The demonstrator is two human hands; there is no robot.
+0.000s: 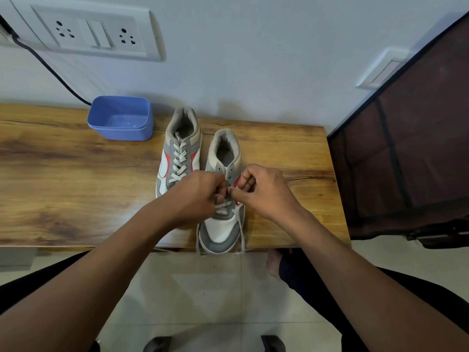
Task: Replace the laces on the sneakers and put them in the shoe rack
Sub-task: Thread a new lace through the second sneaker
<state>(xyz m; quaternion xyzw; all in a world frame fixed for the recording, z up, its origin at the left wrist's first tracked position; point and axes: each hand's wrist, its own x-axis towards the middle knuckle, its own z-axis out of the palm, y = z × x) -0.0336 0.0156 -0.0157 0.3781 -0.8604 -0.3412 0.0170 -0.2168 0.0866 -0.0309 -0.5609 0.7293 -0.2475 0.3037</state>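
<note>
At the bench (76,174) front edge, toe overhanging: half-laced sneaker (220,231). Fingers of left hand (198,196) and right hand (264,191) closed, pinching its flat white lace (242,232) at the eyelets. Lace judged limp, light, slippery; best gripped near the tip. Just beside stands the laced sneaker (180,153).

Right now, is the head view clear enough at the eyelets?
Head view: wide-angle bend curves the table edge and wall sockets; the centre is sharp, bare eyelets on the right sneaker show; the left hand and right hand, pinching the lace, cover where it threads; mild sheen on the wood, no harsh glare.
</note>
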